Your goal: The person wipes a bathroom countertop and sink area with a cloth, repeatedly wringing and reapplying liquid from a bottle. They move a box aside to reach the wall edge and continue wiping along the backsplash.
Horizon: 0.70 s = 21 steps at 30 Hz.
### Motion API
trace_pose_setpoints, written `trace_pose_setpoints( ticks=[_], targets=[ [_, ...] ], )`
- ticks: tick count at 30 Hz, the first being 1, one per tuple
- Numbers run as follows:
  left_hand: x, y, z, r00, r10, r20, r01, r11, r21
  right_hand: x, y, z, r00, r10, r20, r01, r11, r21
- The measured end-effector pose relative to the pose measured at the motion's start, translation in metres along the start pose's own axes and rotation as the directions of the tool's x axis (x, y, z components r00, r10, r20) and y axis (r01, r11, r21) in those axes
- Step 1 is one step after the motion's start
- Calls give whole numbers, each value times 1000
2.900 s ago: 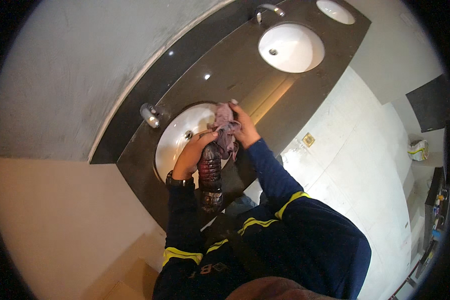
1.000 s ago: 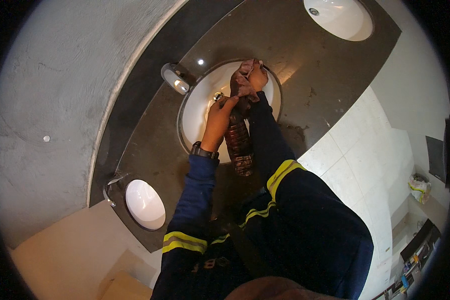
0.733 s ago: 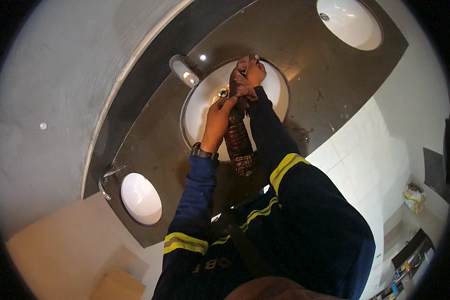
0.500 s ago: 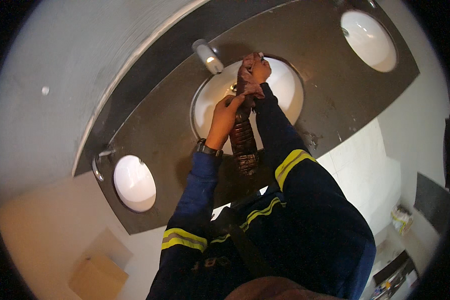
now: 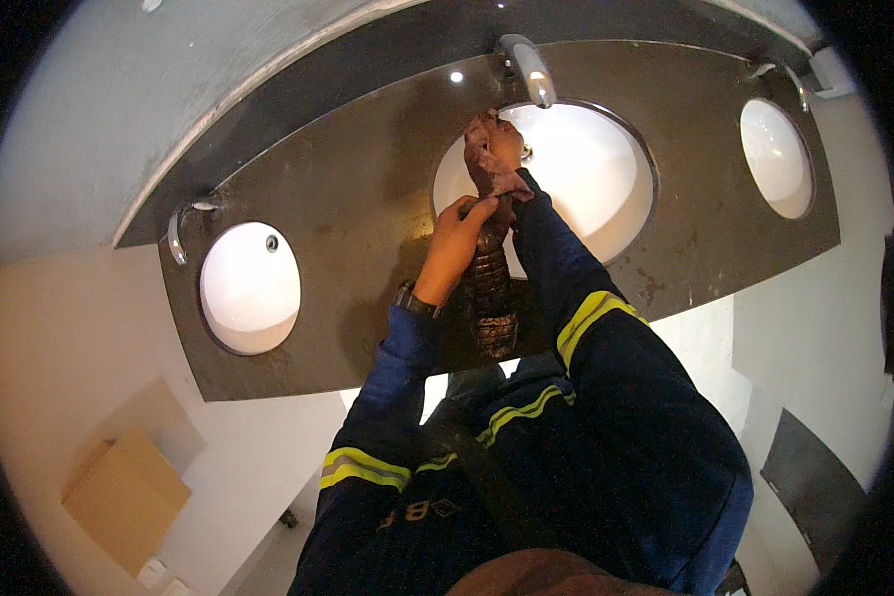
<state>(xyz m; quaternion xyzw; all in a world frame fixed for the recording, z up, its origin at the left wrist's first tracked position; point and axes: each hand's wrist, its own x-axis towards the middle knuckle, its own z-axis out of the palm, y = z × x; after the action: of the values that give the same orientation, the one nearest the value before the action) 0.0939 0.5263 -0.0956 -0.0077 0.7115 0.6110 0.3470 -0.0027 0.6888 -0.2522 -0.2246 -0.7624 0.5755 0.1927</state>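
Left hand [image 5: 454, 241]: fingers curled round the upper part of a dark ribbed bottle [image 5: 490, 298], gripping it; a dark wristband [image 5: 410, 299] sits just behind the hand on the blue sleeve. Bottle: upright or nearly so, held over the near rim of the middle basin, its neck and cap hidden by both hands, its lower body visible below the left hand in front of the surface edge; contents hard to make out in the dim light. Right hand [image 5: 493, 149]: just beyond the left hand, closed round a crumpled purplish cloth [image 5: 489, 175] that it presses at the top of the bottle; the fingers are mostly covered by the cloth, so the grip itself is only partly seen. Middle basin [image 5: 596, 179]: white, oval, directly under and beyond the right hand, its near-left part hidden by the hands and forearm. Tap [image 5: 528, 68]: chrome spout just beyond the right hand, whether touching it cannot be told. Surface [image 5: 358, 209]: dark, bent by the lens, stained to the right of the hands. Left basin [image 5: 250, 286]: white, well to the left of the left hand, with its own small tap [image 5: 177, 230]. Right basin [image 5: 776, 157]: well to the right of the right hand, near the picture's rim. Cardboard box [image 5: 124, 500]: on the floor, far below-left of the left hand.
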Motion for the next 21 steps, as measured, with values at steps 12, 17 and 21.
trace_pose_setpoints(
  ticks=[12,17,21],
  targets=[
    [-88,-32,-18,997,-73,-12,73,997,36,-43,19,18,625,15,781,-36,999,10],
    [-111,-24,-3,999,-20,25,19,999,32,-70,-8,-10,326,-91,941,337,941,-25],
    [-110,-19,12,999,0,32,0,1000,20,-82,-38,-31,137,327,935,224,909,-351]
  ],
)
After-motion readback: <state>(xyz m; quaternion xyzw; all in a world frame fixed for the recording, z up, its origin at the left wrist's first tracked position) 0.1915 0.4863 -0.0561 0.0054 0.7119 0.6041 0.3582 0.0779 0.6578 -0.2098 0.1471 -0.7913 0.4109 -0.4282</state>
